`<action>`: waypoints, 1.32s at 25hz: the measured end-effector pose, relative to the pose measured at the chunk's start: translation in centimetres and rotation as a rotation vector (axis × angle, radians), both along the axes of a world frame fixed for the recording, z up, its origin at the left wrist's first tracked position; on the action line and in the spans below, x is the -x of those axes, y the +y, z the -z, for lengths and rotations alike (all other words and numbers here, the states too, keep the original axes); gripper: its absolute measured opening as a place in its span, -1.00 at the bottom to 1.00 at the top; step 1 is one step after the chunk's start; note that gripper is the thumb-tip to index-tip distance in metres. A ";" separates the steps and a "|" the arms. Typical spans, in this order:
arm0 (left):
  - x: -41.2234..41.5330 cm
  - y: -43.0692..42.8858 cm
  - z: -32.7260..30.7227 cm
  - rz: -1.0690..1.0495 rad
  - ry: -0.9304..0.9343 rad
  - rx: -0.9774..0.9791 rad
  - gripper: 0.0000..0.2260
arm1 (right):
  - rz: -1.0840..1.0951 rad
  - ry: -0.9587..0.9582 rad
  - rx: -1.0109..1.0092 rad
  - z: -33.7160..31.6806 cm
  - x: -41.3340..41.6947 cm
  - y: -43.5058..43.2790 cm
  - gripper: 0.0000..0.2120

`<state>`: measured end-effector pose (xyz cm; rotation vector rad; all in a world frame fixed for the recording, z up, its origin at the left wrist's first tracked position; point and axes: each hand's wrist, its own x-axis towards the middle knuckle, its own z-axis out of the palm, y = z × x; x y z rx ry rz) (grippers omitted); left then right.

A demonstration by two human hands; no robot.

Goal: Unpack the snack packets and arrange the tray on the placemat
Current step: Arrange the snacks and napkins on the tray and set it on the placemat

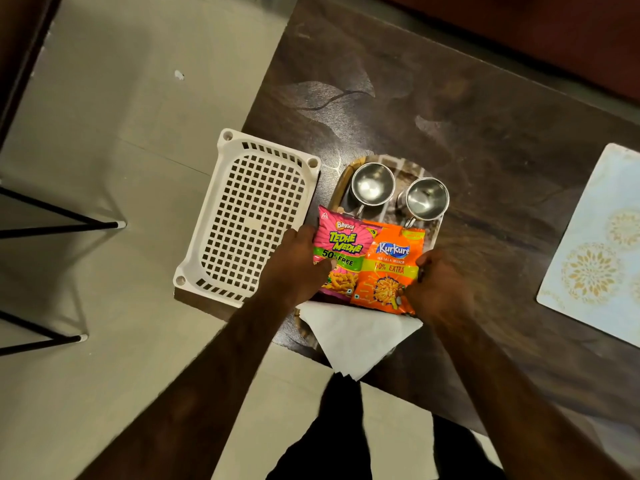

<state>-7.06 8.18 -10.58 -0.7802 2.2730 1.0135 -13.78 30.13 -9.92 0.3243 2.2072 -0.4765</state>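
Observation:
A patterned tray (387, 161) lies on the dark table and carries two steel cups (373, 184) (426, 198), a pink Bingo packet (341, 244), an orange Kurkure packet (391, 268) and a white napkin (353, 337). My left hand (298, 265) grips the pink packet's left edge, thumb on its front. My right hand (440, 285) holds the orange packet's right edge. The packets lie side by side, the orange one overlapping the pink. A pale placemat (595, 244) with gold flowers lies at the table's right.
A white perforated plastic basket (249, 216), bottom up, sits at the table's left edge and overhangs it. Black metal legs (62, 223) stand on the tiled floor at the left. A dark sofa edge runs along the top right.

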 end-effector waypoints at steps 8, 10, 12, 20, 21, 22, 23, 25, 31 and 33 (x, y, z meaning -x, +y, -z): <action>-0.2 0.1 0.1 -0.035 0.019 -0.003 -0.54 | -0.095 0.076 -0.037 -0.8 -0.4 -0.5 -0.45; -0.2 0.1 0.1 -0.032 0.014 -0.007 -0.53 | -0.155 0.105 -0.072 -1.0 -0.3 -0.6 -0.44; -0.2 0.0 0.0 -0.049 0.017 -0.043 -0.55 | -0.143 0.127 -0.069 -1.4 -0.4 -0.6 -0.42; -0.2 -1.3 -1.7 -0.494 -0.019 -0.417 -0.76 | 0.550 -0.036 0.272 -3.5 1.4 -0.3 -0.58; -0.1 -2.1 -2.0 -0.536 -0.039 -0.433 -0.82 | 0.594 -0.071 0.297 -3.8 1.4 -0.2 -0.57; -0.2 -3.1 -2.3 -0.571 -0.054 -0.448 -0.86 | 0.625 -0.115 0.317 -4.1 1.2 -0.4 -0.56; -0.3 -4.2 -2.5 -0.596 -0.057 -0.450 -0.86 | 0.652 -0.160 0.335 -4.4 1.0 -0.8 -0.53; -0.9 -6.9 -3.3 -0.619 -0.020 -0.369 -0.82 | 0.668 -0.232 0.364 -4.7 0.2 -2.3 -0.50; -3.3 -12.9 -4.0 -0.567 0.061 -0.014 -0.69 | 0.459 -0.230 0.582 -3.6 -2.2 -9.2 -0.48; -3.3 -13.5 -3.8 -0.535 0.107 0.017 -0.62 | 0.440 -0.205 0.673 -3.1 -2.7 -11.1 -0.51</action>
